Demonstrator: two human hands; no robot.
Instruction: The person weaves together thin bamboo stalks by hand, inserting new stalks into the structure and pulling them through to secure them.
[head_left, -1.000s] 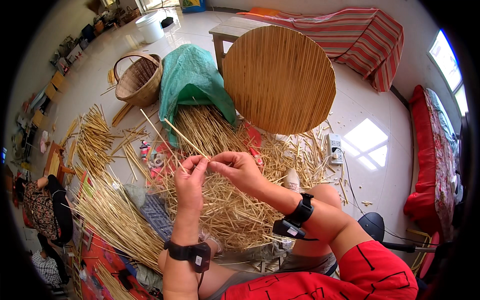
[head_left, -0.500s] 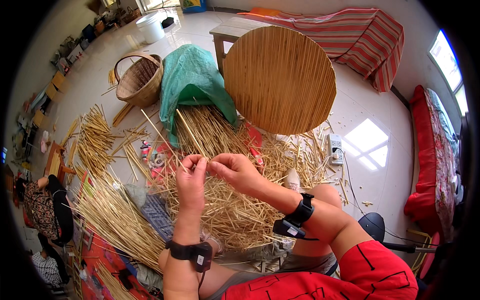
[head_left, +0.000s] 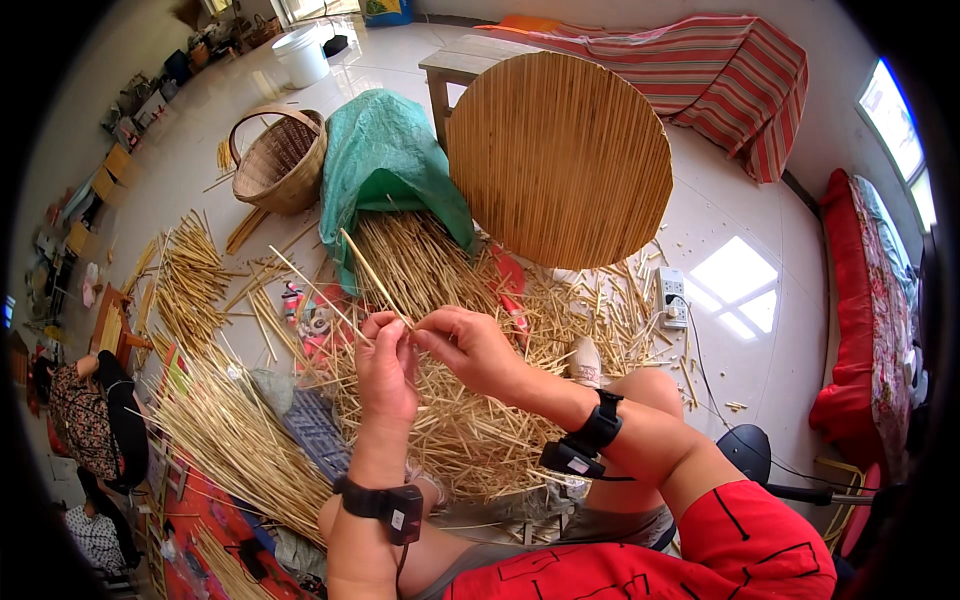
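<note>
A person in a red top sat with bare forearms reaching into the scene, both hands nearly touching above a heap of cut straw (head_left: 460,430). The left hand (head_left: 386,375) was closed, gripping a thin stalk (head_left: 315,289) that slanted out toward the far left. The right hand (head_left: 462,345) pinched, between thumb and forefinger, the near end of a thicker stalk (head_left: 367,270), which rose beside the thin one, toward the far left too. The left fingertips met the right ones at that end.

Left of the heap lay a broad bundle of long straw (head_left: 235,435); farther off on the left was a pile of shorter stalks (head_left: 190,285). On the far side, a green sack (head_left: 375,135) spilled straw from its open mouth, between a woven basket (head_left: 280,165) on its left and a round slatted panel (head_left: 560,160) on its right. A white power strip (head_left: 672,297) lay right of the heap, on the shiny tiled floor (head_left: 735,195).
</note>
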